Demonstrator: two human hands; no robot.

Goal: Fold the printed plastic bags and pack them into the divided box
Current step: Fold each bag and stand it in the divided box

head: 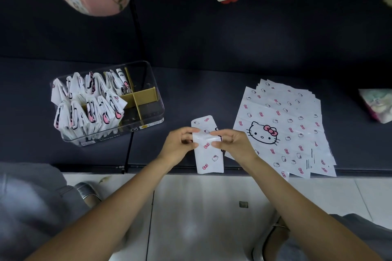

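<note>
Head view: we pinch the folded bag strip (209, 146) across its middle, left hand (179, 145) and right hand (233, 143) clamped on opposite edges; its long axis runs away from us, and the divided box (152, 110) lies nearer our left hand.
</note>
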